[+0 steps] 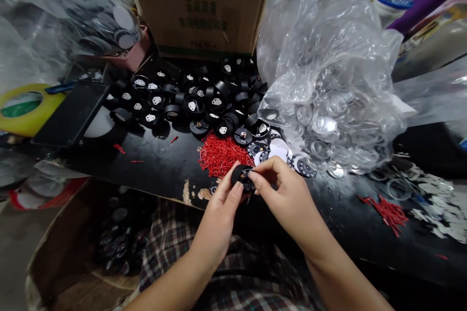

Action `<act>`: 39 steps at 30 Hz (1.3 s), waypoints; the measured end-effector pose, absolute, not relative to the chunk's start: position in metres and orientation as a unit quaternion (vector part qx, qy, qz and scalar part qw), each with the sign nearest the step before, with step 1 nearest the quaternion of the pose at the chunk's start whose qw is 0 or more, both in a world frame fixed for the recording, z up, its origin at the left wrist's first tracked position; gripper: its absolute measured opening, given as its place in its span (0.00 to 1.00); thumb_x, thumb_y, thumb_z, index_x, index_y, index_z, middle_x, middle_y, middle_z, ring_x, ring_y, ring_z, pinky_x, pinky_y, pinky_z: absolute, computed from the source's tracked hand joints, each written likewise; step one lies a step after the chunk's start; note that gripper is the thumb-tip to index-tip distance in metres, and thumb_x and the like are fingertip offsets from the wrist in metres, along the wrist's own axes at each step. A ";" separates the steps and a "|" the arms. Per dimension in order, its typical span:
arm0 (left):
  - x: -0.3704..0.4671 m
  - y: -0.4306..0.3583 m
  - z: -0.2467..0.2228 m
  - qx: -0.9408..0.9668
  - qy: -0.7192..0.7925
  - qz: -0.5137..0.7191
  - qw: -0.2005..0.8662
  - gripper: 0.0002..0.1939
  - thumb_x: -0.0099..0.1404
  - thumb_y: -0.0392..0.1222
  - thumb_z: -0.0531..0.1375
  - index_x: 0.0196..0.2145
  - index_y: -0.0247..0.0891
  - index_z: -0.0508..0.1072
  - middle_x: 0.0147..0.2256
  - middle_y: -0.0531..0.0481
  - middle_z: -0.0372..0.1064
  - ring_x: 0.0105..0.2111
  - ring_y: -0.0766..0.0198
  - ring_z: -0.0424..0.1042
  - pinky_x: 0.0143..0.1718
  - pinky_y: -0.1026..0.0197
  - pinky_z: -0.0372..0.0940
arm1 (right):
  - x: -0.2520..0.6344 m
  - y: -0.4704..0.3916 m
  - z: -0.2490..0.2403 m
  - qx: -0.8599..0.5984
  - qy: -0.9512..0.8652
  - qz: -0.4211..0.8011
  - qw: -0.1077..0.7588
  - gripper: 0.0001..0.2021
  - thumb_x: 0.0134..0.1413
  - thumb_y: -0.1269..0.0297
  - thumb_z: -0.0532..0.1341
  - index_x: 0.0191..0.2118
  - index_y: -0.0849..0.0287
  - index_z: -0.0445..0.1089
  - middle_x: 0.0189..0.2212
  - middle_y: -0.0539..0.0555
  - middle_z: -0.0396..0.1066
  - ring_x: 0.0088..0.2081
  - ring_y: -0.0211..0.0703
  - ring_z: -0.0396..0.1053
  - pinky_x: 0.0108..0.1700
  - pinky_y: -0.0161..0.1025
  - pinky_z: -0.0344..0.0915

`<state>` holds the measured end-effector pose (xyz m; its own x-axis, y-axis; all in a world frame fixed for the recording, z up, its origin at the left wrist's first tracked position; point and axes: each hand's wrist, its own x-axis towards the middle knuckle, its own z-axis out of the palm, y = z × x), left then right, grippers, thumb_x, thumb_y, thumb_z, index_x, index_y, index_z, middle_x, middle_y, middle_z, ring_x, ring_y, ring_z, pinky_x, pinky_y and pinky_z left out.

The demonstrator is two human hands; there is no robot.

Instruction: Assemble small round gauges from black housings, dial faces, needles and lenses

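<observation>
Black and round, the dial [247, 183] is being held above the bench's [160, 167] near edge, the left hand [222, 200] gripping its left rim; at its right, the right hand's [283, 193] thumb and forefinger are almost meeting, their hold unclear.

A dark, scuffed bench [156, 158] stretches away beyond the hands [286, 199], its near edge worn to pale patches just left of them. Farther off, a brown cardboard box [199, 34] blocks the view. Greyish floor [12, 248] shows far left, in dim light.
</observation>
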<state>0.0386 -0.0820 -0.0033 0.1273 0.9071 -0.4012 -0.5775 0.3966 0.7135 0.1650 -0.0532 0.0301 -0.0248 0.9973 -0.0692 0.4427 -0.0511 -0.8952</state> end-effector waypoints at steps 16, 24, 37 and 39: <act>0.032 -0.079 -0.008 0.238 0.416 0.469 0.742 0.15 0.64 0.46 0.60 0.49 0.48 0.74 0.52 0.54 0.72 0.53 0.59 0.70 0.51 0.59 0.68 | 0.177 -0.049 0.020 -0.597 -0.521 0.512 0.331 0.11 0.52 0.57 0.62 0.29 0.55 0.60 0.21 0.45 0.65 0.21 0.35 0.65 0.22 0.34 0.61; 0.032 -0.080 -0.012 0.400 0.465 0.444 0.654 0.15 0.62 0.38 0.60 0.48 0.43 0.72 0.51 0.50 0.72 0.53 0.59 0.69 0.57 0.58 0.61 | 0.180 -0.061 0.015 -0.613 -0.550 0.471 0.314 0.11 0.51 0.58 0.62 0.32 0.55 0.59 0.25 0.46 0.63 0.27 0.37 0.63 0.29 0.35 0.61; 0.018 -0.091 -0.017 0.320 0.460 0.433 0.706 0.15 0.63 0.42 0.60 0.48 0.47 0.73 0.49 0.52 0.73 0.51 0.58 0.70 0.50 0.59 0.68 | 0.203 -0.079 0.015 -0.633 -0.691 0.285 0.201 0.05 0.59 0.64 0.56 0.36 0.57 0.68 0.32 0.53 0.70 0.36 0.45 0.68 0.39 0.42 0.61; 0.020 -0.090 -0.018 0.278 0.453 0.455 0.715 0.15 0.62 0.42 0.61 0.48 0.45 0.73 0.48 0.50 0.74 0.50 0.57 0.71 0.49 0.58 0.69 | 0.201 -0.066 0.010 -0.658 -0.717 0.183 0.140 0.04 0.58 0.65 0.57 0.34 0.58 0.68 0.32 0.54 0.70 0.37 0.48 0.68 0.40 0.44 0.58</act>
